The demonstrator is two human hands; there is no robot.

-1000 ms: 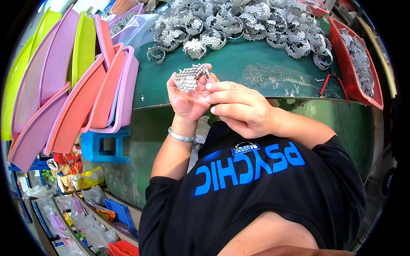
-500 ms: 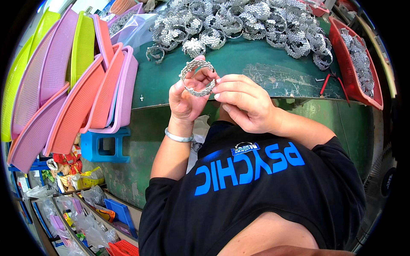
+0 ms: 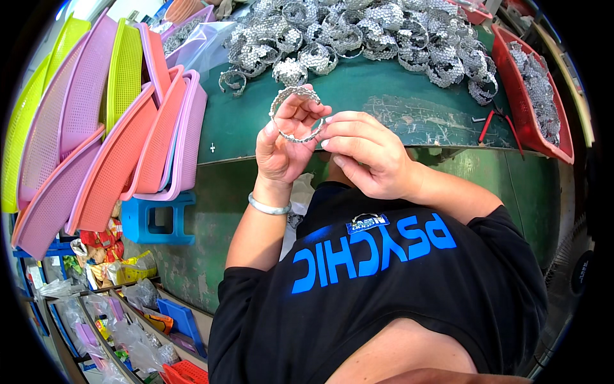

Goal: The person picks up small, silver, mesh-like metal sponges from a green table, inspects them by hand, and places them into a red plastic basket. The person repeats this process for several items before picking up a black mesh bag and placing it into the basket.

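A silver honeycomb-patterned band (image 3: 309, 94) is held up above the near edge of the green bench (image 3: 230, 121), in the curled fingers of the left hand (image 3: 279, 153), which grasp it from below and behind. Right of the band, fingertips of the right hand (image 3: 377, 153) meet its rim; whether they pinch it I cannot tell. The left is the nearer hand. Bent nearly round, the band shows no clear long axis; its opening faces up toward the viewer. Beyond it lies a pile of similar bands (image 3: 377, 38); well right are red-handled pliers (image 3: 491, 121).
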